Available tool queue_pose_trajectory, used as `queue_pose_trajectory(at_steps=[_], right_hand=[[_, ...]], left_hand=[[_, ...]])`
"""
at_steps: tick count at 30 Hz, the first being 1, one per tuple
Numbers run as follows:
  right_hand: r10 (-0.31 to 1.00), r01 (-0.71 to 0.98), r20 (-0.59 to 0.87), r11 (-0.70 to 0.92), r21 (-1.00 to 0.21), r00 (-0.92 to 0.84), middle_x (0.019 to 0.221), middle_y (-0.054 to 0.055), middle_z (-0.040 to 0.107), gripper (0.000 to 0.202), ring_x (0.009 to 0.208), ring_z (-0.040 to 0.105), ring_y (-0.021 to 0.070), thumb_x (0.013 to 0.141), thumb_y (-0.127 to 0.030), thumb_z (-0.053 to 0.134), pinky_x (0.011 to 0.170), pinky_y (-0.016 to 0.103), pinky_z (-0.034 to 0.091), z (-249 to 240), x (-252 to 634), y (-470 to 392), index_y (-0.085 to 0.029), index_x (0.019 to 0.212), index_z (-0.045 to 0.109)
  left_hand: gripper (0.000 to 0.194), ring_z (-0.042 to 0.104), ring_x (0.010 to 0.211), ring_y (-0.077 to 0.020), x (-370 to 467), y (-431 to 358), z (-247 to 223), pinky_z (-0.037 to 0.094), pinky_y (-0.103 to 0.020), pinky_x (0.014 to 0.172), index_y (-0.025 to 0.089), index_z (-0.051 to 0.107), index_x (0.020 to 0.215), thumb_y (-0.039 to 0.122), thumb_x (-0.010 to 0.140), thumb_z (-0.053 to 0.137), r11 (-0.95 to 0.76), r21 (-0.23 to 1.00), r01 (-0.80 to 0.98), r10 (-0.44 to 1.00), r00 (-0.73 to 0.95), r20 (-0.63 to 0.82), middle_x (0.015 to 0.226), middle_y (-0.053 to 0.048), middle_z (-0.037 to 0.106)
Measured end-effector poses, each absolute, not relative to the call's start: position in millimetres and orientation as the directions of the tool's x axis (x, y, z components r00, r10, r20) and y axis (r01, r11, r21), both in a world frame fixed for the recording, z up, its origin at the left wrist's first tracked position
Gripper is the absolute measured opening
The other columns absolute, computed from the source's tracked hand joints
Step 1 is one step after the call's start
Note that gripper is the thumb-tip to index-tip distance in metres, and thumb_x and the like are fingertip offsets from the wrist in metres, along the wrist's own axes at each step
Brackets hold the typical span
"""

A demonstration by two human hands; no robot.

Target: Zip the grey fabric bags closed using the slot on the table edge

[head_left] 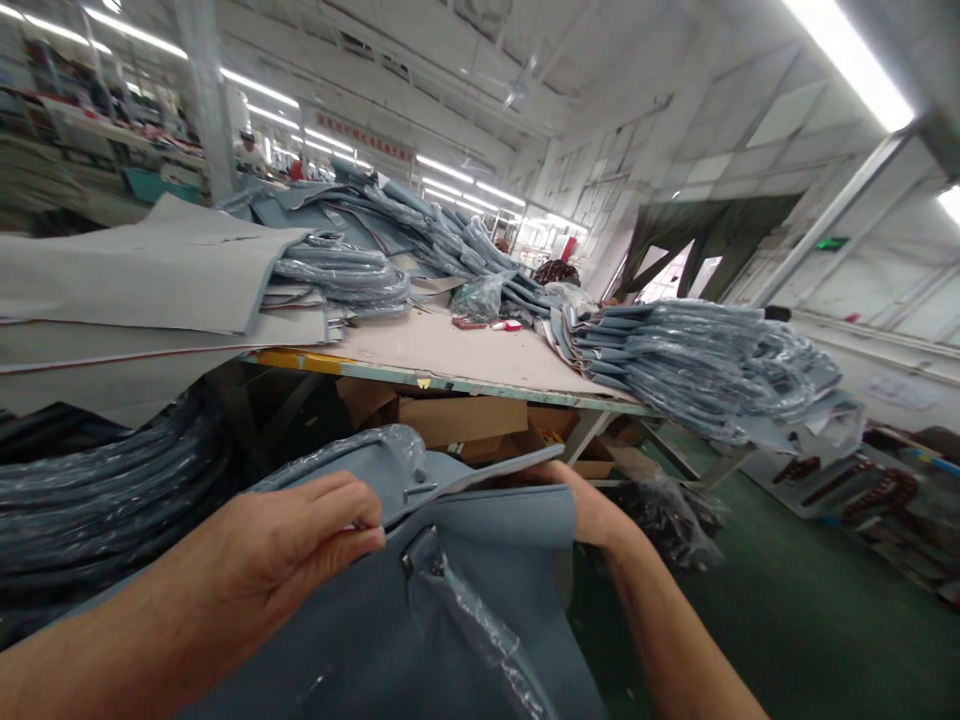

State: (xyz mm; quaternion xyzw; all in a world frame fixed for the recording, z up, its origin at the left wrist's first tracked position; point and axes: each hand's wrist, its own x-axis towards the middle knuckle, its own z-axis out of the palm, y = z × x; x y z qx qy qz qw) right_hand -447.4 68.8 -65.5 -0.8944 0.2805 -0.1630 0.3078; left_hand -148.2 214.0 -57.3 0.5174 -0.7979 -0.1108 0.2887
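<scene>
A blue-grey leather-look bag (495, 570) fills the lower middle of the view, its top edge gaping open. My left hand (315, 530) is closed, thumb against fingers, on the bag's upper edge at the left. At the right end of the opening is my right hand (589, 505); its fingers are hidden behind the bag's top panel, so their grip does not show. Clear plastic wraps a strap (487, 625) hanging down the bag's front from a metal ring. Another plastic-wrapped strap (375, 445) arches behind the left hand.
Ahead stands a worktable (442, 350) with stacked grey panels (150, 265) at left and a pile of plastic-wrapped straps (705, 360) at right. Cardboard boxes (465, 420) sit beneath it. More wrapped straps (97, 510) lie close on my left. A person (250, 152) is far off.
</scene>
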Motion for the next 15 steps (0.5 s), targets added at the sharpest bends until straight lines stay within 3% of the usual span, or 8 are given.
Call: queue_pose_trajectory(at_steps=[2,4,6,8,10,12,15], right_hand=[[-0.717,-0.426,0.21,-0.595,-0.682,0.665,0.079,0.006,0.072,0.038,0.07,0.067,0.017,0.103,-0.039,0.049,0.063,0.026,0.053,-43.9,-456.3,80.3,-0.012,0.088,0.071],[-0.785,-0.427,0.404,-0.602,-0.675,0.469,0.08,0.004,0.071,0.036,0.074,0.066,0.0165,0.104,-0.038,0.05,0.068,0.026,0.051,-24.7,-455.3,98.5,-0.014,0.086,0.071],[-0.723,-0.448,0.603,-0.687,-0.573,0.337,0.087,0.004,0.073,0.028,0.082,0.067,0.0167,0.103,-0.033,0.053,0.077,0.027,0.051,-11.1,-445.2,119.9,-0.017,0.092,0.072],[-0.635,-0.482,0.675,-0.756,-0.443,0.377,0.091,0.003,0.073,0.016,0.085,0.066,0.0168,0.1,-0.028,0.059,0.08,0.028,0.049,-5.2,-428.3,140.6,-0.019,0.097,0.072],[-0.608,-0.486,0.583,-0.789,-0.375,0.538,0.09,0.002,0.071,0.011,0.085,0.066,0.0174,0.094,-0.027,0.07,0.077,0.028,0.048,-7.8,-406.9,157.5,-0.02,0.103,0.072],[-0.601,-0.498,0.422,-0.799,-0.337,0.679,0.088,0.002,0.069,0.025,0.081,0.066,0.0197,0.09,-0.034,0.077,0.072,0.029,0.049,-17.0,-383.7,168.5,-0.021,0.11,0.071],[-0.56,-0.527,0.267,-0.829,-0.188,0.785,0.089,0.005,0.069,0.03,0.078,0.066,0.0234,0.092,-0.042,0.072,0.066,0.033,0.049,-31.3,-355.4,173.5,-0.018,0.111,0.07]], left_hand=[[0.04,0.061,0.062,-0.0117,-149.2,216.1,-57.5,0.043,-0.021,0.057,0.024,0.059,0.081,0.045,0.103,0.034,0.323,0.604,-0.729,-0.947,-0.242,0.213,0.069,0.005,0.062],[0.029,0.065,0.066,-0.0148,-151.1,219.3,-61.5,0.045,-0.023,0.06,0.025,0.061,0.089,0.048,0.096,0.045,0.191,0.67,-0.718,-0.981,-0.125,0.146,0.073,0.005,0.066],[0.026,0.07,0.081,-0.0198,-153.1,222.0,-67.8,0.05,-0.026,0.072,0.028,0.062,0.105,0.044,0.085,0.059,0.109,0.697,-0.709,-0.993,-0.049,0.106,0.088,0.004,0.073],[0.042,0.071,0.098,-0.0248,-154.5,223.1,-74.1,0.053,-0.03,0.085,0.03,0.059,0.119,0.041,0.078,0.065,0.072,0.693,-0.717,-0.997,-0.031,0.072,0.106,0.001,0.075],[0.045,0.071,0.103,-0.0283,-155.5,222.4,-78.0,0.053,-0.035,0.089,0.029,0.057,0.123,0.042,0.08,0.062,0.079,0.664,-0.743,-0.997,-0.058,0.054,0.112,-0.002,0.073],[0.046,0.071,0.096,-0.0299,-156.8,220.8,-77.8,0.054,-0.039,0.085,0.025,0.054,0.124,0.042,0.082,0.056,0.081,0.645,-0.76,-0.997,-0.063,0.05,0.104,-0.005,0.072],[0.053,0.071,0.089,-0.0299,-159.5,219.5,-71.9,0.055,-0.041,0.08,0.019,0.047,0.129,0.039,0.08,0.05,0.075,0.681,-0.729,-0.997,-0.055,0.051,0.091,-0.006,0.071]])
